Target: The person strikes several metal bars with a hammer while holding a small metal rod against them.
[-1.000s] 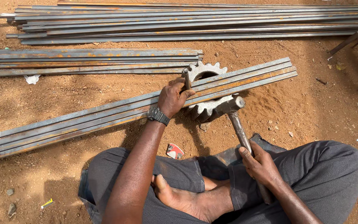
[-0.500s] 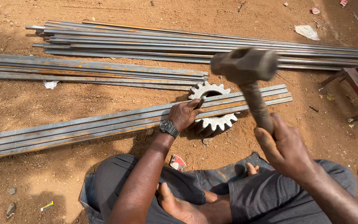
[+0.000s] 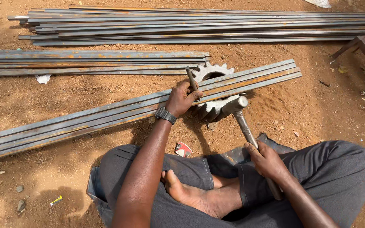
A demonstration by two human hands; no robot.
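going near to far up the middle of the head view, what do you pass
Bare foot → hammer in the right hand → toothed gear wheel → slanted bundle of steel bars with the left hand holding a chisel → far stack of long steel rods.

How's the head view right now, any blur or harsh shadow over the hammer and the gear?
Head view: sharp, no motion blur on the steel-headed hammer or the toothed steel gear wheel; hard sunlight, with short dark shadows under the left hand and the long flat steel bars; no glare; right hand clear.
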